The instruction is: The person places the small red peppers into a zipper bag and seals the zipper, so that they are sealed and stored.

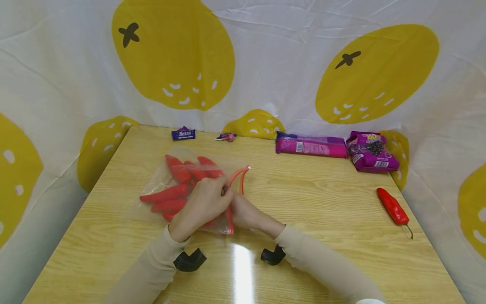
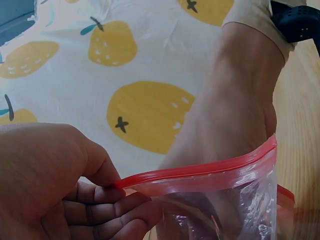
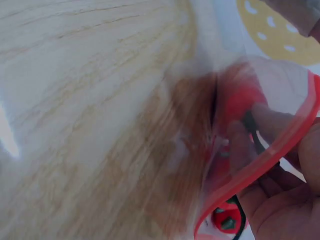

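Note:
A clear zip bag (image 1: 157, 177) with a red zip edge lies on the table, several red peppers (image 1: 167, 194) inside it. My left hand (image 1: 209, 196) pinches the red zip edge (image 2: 200, 172) between thumb and fingers, holding one side of the mouth up. Through that mouth reaches my right hand (image 1: 243, 211); in the right wrist view its fingertips hold a red pepper (image 3: 242, 100) at the green stem end, seen through the plastic. Below it shows another pepper (image 3: 226, 220) with a green stem. In the head view the left hand hides most of the right fingers.
One red pepper (image 1: 392, 207) lies at the table's right edge. Along the back are a small purple wrapper (image 1: 184, 134), a lollipop (image 1: 228, 137), a long purple packet (image 1: 311, 145) and a bulky purple bag (image 1: 372, 154). A patterned cloth (image 1: 265, 50) hangs behind the table.

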`<action>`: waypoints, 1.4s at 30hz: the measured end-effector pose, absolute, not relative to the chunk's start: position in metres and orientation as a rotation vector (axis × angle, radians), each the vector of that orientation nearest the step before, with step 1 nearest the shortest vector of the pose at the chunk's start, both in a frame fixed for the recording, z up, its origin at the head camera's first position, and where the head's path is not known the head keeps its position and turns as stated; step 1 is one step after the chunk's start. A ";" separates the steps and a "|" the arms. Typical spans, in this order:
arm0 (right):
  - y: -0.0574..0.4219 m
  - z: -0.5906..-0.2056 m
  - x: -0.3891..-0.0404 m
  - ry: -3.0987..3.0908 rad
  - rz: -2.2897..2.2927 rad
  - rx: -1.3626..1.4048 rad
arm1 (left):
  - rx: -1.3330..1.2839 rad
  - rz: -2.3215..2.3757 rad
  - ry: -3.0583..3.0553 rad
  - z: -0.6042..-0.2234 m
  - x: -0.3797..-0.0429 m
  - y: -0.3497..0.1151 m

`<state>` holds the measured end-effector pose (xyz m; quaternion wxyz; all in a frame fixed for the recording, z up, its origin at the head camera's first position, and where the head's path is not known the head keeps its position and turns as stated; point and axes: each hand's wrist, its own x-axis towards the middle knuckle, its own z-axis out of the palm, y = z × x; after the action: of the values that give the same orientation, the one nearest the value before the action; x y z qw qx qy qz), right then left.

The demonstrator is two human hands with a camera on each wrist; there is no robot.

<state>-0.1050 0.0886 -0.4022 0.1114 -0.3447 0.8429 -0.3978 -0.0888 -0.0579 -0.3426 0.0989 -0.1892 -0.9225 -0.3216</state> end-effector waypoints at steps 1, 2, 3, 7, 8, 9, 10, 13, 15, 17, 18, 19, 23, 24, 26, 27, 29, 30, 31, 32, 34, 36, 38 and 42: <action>0.091 -0.402 -0.106 2.490 -1.148 -1.020 | -0.560 -0.950 -2.730 -0.342 -0.089 -0.058; 0.095 -0.400 -0.106 2.493 -1.137 -1.026 | -0.557 -0.953 -2.733 -0.342 -0.089 -0.058; 0.099 -0.397 -0.107 2.508 -1.119 -1.031 | -0.558 -0.953 -2.733 -0.343 -0.089 -0.058; 0.137 -0.382 -0.109 2.610 -1.106 -0.948 | -0.562 -0.975 -2.725 -0.342 -0.089 -0.058; 0.152 -0.378 -0.110 2.656 -1.109 -0.909 | -0.564 -0.981 -2.723 -0.342 -0.090 -0.057; 0.170 -0.375 -0.111 2.720 -1.099 -0.859 | -0.566 -0.987 -2.720 -0.342 -0.090 -0.057; 0.189 -0.372 -0.111 2.800 -1.079 -0.804 | -0.568 -0.994 -2.718 -0.342 -0.089 -0.057; 0.254 -0.370 -0.112 3.088 -0.902 -0.651 | -0.580 -1.003 -2.711 -0.341 -0.089 -0.057; 0.300 -0.373 -0.112 3.262 -0.728 -0.509 | -0.590 -1.003 -2.703 -0.340 -0.089 -0.057; 0.344 -0.376 -0.109 3.385 -0.538 -0.329 | -0.597 -1.003 -2.695 -0.340 -0.089 -0.057; 0.364 -0.378 -0.107 3.419 -0.459 -0.229 | -0.599 -1.003 -2.692 -0.340 -0.089 -0.057; 0.384 -0.380 -0.105 3.435 -0.405 -0.124 | -0.599 -1.008 -2.691 -0.340 -0.089 -0.058; 0.446 -0.386 -0.095 3.390 -0.267 0.239 | -0.594 -1.028 -2.701 -0.339 -0.089 -0.059; 0.457 -0.388 -0.092 3.357 -0.229 0.318 | -0.590 -1.035 -2.705 -0.339 -0.088 -0.060; 0.473 -0.391 -0.087 3.268 -0.164 0.438 | -0.581 -1.045 -2.712 -0.339 -0.088 -0.060; 0.479 -0.391 -0.084 3.209 -0.134 0.485 | -0.577 -1.047 -2.714 -0.339 -0.088 -0.060; 0.489 -0.392 -0.079 3.094 -0.085 0.535 | -0.572 -1.051 -2.718 -0.340 -0.088 -0.061; 0.492 -0.392 -0.077 3.042 -0.091 0.552 | -0.570 -1.052 -2.719 -0.340 -0.088 -0.061; 0.495 -0.393 -0.076 2.995 -0.104 0.551 | -0.570 -1.052 -2.718 -0.341 -0.088 -0.061; 0.496 -0.393 -0.075 2.955 -0.116 0.552 | -0.570 -1.050 -2.717 -0.341 -0.088 -0.061; 0.498 -0.394 -0.074 2.890 -0.147 0.560 | -0.571 -1.052 -2.714 -0.341 -0.088 -0.061; 0.497 -0.394 -0.075 2.878 -0.163 0.563 | -0.570 -1.055 -2.709 -0.342 -0.089 -0.061; 0.494 -0.394 -0.076 2.879 -0.167 0.575 | -0.570 -1.059 -2.706 -0.343 -0.089 -0.061; 0.472 -0.389 -0.077 2.991 -0.215 0.534 | -0.570 -1.065 -2.706 -0.344 -0.089 -0.061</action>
<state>-0.0774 0.4718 -0.3889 0.0479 0.1752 0.9808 -0.0706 -0.0889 -0.0609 -0.3438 0.0892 -0.1917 -0.9095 -0.3579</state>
